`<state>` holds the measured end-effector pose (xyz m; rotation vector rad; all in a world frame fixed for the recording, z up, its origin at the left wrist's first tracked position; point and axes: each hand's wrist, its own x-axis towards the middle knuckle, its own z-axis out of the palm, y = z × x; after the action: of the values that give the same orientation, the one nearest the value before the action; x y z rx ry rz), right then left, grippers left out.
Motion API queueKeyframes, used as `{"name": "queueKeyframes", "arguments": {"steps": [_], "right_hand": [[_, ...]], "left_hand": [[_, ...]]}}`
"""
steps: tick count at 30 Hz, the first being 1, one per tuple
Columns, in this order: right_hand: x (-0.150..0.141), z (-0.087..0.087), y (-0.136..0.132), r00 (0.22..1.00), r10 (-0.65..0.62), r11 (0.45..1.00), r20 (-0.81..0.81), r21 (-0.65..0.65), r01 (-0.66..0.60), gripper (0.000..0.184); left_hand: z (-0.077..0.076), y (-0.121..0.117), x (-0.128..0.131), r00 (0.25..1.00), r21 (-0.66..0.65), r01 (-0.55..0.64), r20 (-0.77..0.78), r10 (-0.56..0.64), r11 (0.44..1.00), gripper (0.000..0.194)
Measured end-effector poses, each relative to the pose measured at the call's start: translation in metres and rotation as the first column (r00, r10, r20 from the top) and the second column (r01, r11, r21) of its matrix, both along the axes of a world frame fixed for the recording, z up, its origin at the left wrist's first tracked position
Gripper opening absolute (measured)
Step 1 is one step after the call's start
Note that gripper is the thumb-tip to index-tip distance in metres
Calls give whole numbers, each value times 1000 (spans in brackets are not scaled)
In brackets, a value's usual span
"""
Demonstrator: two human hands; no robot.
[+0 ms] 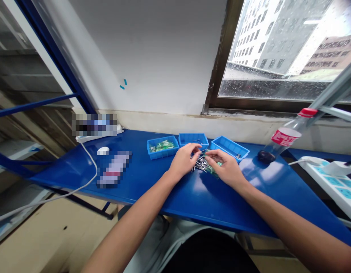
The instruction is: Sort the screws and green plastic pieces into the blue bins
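Note:
A heap of small metal screws (201,163) mixed with green plastic bits lies on the blue table (170,189), just in front of three blue trays. My left hand (184,160) rests on the heap's left side, fingers curled in a pinch over the screws. My right hand (225,166) lies on the right side, fingertips pinched together on a small piece that is too small to name. The left tray (162,147) holds green pieces. The middle tray (193,138) looks nearly bare. The right tray (229,148) holds a few small dark parts.
A plastic bottle with a red cap and label (283,138) leans at the right. A white power strip (333,182) lies at the far right. A white cable (87,167), a white mouse-like object (103,150) and blurred items sit on the left. The wall and window are behind.

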<state>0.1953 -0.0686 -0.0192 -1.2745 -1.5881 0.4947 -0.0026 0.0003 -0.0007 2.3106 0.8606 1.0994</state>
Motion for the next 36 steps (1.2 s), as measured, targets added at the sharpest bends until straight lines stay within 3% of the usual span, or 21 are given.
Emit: {"name": "queueKeyframes", "arguments": {"steps": [5, 10, 14, 18, 24, 30, 36], "right_hand": [[1, -3, 3, 978, 46, 998, -205, -28, -53, 42], [2, -4, 1, 972, 47, 998, -230, -34, -56, 33], [3, -4, 1, 965, 23, 999, -260, -27, -31, 32], [4, -1, 0, 980, -33, 999, -195, 10, 36, 29], [1, 4, -2, 998, -28, 994, -58, 105, 34, 22], [-1, 2, -2, 998, 39, 999, -52, 27, -38, 27], [1, -1, -1, 978, 30, 993, -205, -102, -52, 29]], "left_hand": [[7, -8, 3, 985, -77, 140, 114, -131, 987, 30], [4, -6, 3, 982, -83, 175, 91, -167, 981, 35], [4, -5, 2, 987, 11, 142, 68, -142, 990, 28], [6, -7, 1, 996, -6, 68, 50, -67, 998, 25], [8, -12, 2, 985, -178, 135, 130, -113, 975, 26], [7, -7, 1, 970, -291, 123, 237, -53, 949, 25], [6, -8, 3, 969, -293, 138, 237, -68, 946, 19]]}}
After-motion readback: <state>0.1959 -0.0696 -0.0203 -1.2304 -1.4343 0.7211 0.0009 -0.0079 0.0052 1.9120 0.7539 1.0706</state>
